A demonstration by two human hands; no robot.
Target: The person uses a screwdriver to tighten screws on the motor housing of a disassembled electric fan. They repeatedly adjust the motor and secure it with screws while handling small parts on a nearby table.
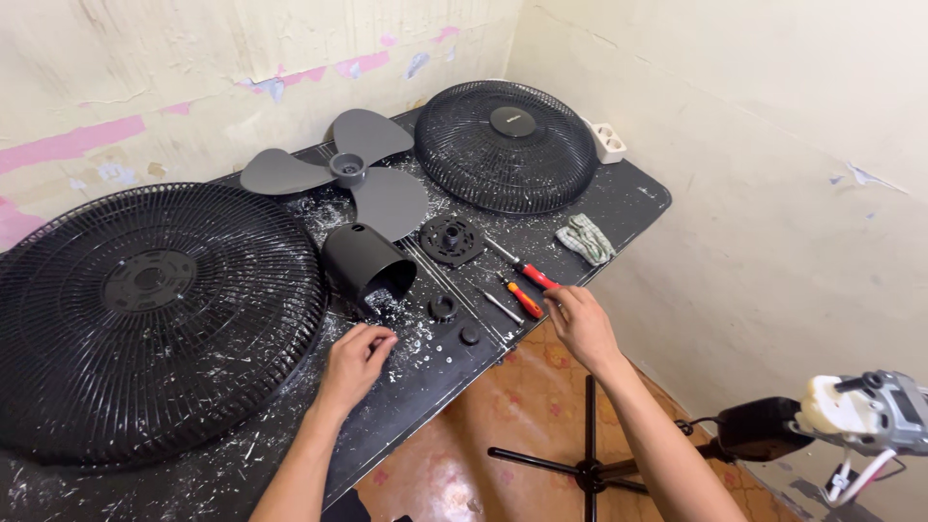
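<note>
My left hand (360, 356) rests on the black table (628, 198) with its fingers curled, just below the black motor cover (365, 264); whether it pinches anything is hidden. My right hand (578, 321) hovers at the table's front edge, fingertips close to the handles of two red-handled screwdrivers (523, 295), holding nothing. Between the hands lie a small black round nut (442, 307) and a black cap (470, 335). A round black mounting plate (451, 239) lies above the screwdrivers.
A large black fan grille (145, 309) fills the left. A second grille (506, 145) stands at the back right beside a grey three-blade fan blade (348, 174). A folded cloth (585, 239), a white socket block (609, 141), a fan stand base (590, 469) and a fan motor (851, 416) are nearby.
</note>
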